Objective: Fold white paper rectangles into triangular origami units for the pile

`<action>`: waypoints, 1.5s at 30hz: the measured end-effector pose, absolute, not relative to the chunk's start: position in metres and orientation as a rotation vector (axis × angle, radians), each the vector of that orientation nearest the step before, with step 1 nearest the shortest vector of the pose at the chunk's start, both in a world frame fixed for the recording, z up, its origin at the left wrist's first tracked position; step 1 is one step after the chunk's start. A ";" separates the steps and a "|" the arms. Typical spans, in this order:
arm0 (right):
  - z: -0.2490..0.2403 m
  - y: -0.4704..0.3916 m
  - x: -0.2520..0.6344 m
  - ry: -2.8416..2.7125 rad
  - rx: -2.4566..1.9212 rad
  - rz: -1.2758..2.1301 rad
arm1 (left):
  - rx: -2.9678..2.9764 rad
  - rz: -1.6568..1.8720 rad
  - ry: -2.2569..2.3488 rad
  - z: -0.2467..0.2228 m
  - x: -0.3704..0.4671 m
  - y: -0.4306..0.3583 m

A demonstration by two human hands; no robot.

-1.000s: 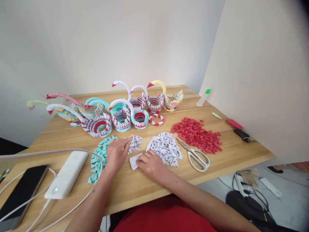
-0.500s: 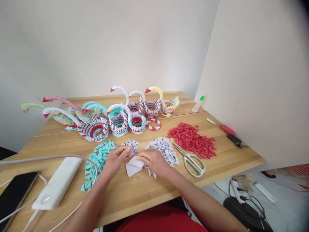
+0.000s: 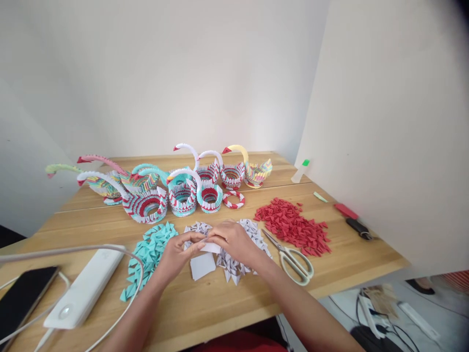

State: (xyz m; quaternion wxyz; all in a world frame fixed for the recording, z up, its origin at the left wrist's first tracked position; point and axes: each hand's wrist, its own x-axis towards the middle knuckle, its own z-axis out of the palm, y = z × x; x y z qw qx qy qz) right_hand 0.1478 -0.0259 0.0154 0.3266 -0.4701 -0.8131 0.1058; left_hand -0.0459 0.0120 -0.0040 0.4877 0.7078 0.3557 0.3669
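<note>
Between the fingertips of my left hand (image 3: 182,250) and my right hand (image 3: 231,239) is a small white paper piece (image 3: 211,248), held by both. Just below it, white paper sheets (image 3: 202,266) lie on the table. Folded white triangles sit in a small pile (image 3: 197,229) behind my hands and a larger pile (image 3: 252,232) partly covered by my right hand. Teal triangles (image 3: 156,244) are heaped beside my left hand. Red triangles (image 3: 293,225) and open scissors (image 3: 295,261) lie to the right.
Several folded-paper swans (image 3: 148,208) stand at the back, near a red-and-white ring (image 3: 233,199). A glue bottle (image 3: 301,172) stands by the wall. At left are a phone (image 3: 25,298), a white power bank (image 3: 86,288) and a cable crossing above my left forearm.
My left hand has come to meet my right hand, and both now grip one paper piece lifted off the sheets. The view has shifted slightly.
</note>
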 end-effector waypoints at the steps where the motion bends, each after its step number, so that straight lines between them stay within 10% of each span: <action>1: 0.016 -0.025 0.148 -2.135 -1.228 0.276 | 1.730 0.890 0.857 -0.004 -0.046 0.012; 45: -0.004 -0.030 0.149 -1.538 -1.183 0.649 | 1.530 0.988 0.923 -0.016 -0.033 0.005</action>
